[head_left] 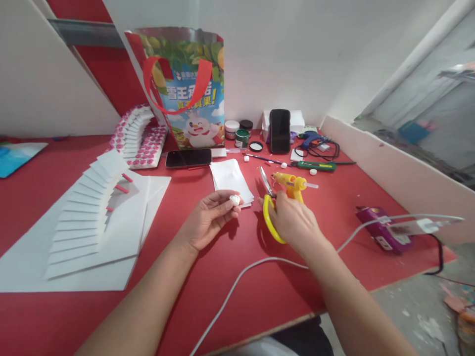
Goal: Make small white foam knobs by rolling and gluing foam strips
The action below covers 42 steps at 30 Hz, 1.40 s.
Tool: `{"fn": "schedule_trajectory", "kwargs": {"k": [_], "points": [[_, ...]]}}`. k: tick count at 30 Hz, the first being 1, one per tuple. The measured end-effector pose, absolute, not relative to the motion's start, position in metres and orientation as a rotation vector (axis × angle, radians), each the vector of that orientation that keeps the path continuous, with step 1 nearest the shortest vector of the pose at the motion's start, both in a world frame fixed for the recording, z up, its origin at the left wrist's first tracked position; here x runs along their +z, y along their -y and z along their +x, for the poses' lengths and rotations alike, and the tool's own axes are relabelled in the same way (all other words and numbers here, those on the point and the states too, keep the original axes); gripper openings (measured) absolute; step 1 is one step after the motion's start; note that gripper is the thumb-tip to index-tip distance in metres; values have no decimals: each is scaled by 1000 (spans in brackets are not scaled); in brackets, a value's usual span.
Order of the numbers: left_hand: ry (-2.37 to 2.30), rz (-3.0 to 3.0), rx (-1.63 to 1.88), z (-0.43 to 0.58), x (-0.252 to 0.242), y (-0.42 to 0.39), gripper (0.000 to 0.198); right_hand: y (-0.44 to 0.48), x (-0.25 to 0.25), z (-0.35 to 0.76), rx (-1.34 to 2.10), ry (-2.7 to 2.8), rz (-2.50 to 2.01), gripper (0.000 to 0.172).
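Note:
My left hand (212, 213) pinches a small white piece (234, 200) between thumb and fingertips, just above the red table (230, 262). My right hand (293, 223) is closed round the yellow handles of a pair of scissors (267, 207), whose blades point up and away, slightly apart. Just behind the scissors lies a yellow glue gun (291, 182). A stack of white foam sheets (230, 182) rests beyond my left hand.
A white paper staircase model (89, 212) sits on white sheets at left. A printed shopping bag (187, 84), paint jars (237, 132), two phones (188, 157), a green craft knife (315, 165), a purple power strip (382, 233) and a white cable (237, 284) lie around.

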State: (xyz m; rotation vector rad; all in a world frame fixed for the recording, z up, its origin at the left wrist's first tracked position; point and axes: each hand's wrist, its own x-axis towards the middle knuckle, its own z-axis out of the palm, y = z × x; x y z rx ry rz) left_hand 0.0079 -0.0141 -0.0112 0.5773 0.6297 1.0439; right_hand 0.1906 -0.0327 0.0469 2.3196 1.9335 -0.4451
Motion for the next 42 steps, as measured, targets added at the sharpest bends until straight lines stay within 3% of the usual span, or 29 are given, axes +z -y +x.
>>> {"fn": "schedule_trajectory", "kwargs": {"k": [7,11,17,20,23,26,28,32,36,39,42], "points": [[-629,658,1065,3,-13,13,27,30,30,179,-203,-1967,2153,34],[-631,645,1059,4,-11,12,34,30,46,177,-156,-2054,2062,37],[-629,632,1052,4,-8,12,28,28,59,181,-157,-2205,2177,35],[-625,630,1043,3,-8,12,25,30,50,185,-361,-2539,2273,24],[-609,650,1016,4,-7,12,28,31,40,186,-830,-2918,2241,18],[-617,694,1001,4,-7,13,27,33,38,187,-1190,-2959,2178,17],[-632,698,997,5,-8,13,26,38,40,190,-1108,-2922,2238,18],[-648,673,1005,3,-12,12,25,56,46,211,-395,-2581,2478,38],[-635,653,1008,2,-14,11,23,60,40,238,120,-2028,2626,35],[-635,629,1029,2,-14,11,23,43,28,250,98,-1946,2640,47],[-630,594,1061,1,-14,9,24,20,15,256,-160,-1968,2611,38]]}}
